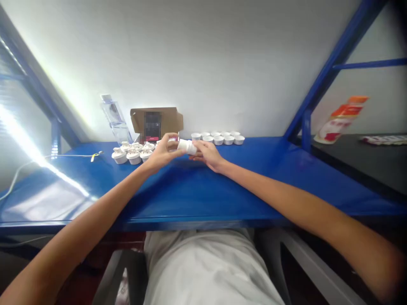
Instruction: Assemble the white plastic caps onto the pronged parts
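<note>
A small white cup (187, 147) is held tilted on its side above the blue table, between my two hands. My left hand (163, 153) grips its left end, with fingers curled over the far side and the thumb along the near side. From the right, my right hand (207, 154) closes its fingers around the other end. My fingers hide both ends, so I cannot tell whether a lid is on it. Just left of my left hand stand several white cups with figure-topped lids (133, 156). Behind my right hand are several plain white cups (228, 140) in rows.
An open cardboard box (171, 120) with a dark panel stands against the wall. Beside it are a clear bottle (116, 120) and a white cable (76, 156) on the blue table (197, 195). An orange-capped bottle (340, 120) stands beyond the right blue frame post (306, 131).
</note>
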### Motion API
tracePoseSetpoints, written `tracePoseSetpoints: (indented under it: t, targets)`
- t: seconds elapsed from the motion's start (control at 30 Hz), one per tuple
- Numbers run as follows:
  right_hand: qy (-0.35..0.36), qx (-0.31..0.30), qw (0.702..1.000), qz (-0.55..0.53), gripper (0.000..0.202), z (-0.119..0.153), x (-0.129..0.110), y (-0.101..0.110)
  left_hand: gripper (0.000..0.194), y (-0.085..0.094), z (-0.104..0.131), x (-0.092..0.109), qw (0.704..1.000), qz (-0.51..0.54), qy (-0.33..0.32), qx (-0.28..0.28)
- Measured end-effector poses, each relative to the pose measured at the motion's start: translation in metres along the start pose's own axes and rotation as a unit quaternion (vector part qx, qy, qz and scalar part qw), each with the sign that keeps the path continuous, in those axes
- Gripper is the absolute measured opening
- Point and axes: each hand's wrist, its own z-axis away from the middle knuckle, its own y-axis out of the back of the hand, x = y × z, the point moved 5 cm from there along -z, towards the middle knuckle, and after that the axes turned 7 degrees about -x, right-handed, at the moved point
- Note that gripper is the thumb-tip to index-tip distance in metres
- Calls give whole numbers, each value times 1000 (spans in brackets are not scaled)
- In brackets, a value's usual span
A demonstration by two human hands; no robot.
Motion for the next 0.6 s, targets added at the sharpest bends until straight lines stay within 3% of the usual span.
tracePoseSetpoints:
  t: [0.07, 0.1, 0.2, 0.27, 0.5, 0.6]
  targets:
    - [0, 8, 1000, 0, 28, 0, 0, 2, 90, 1, 0, 7, 999, -2, -49, 10]
    - [2, 9, 1000, 1, 28, 1, 0, 2, 87, 2, -1, 8, 999, -3, -48, 22]
    - [13, -11, 1000, 10, 26, 2, -1, -1, 55, 4, -2, 4, 998, -29, 24, 45]
    - [17, -18, 999, 20, 26, 3, -1, -3, 50, 6, -2, 3, 996, -56, 48, 41]
    - [21, -19, 1000, 13, 33, 5, -4, -7, 57, 9, -1, 14, 998, -21, -42, 41]
    - [52, -6, 998, 25, 39, 5, -9, -7, 53, 7, -1, 8, 998, -45, 22, 45]
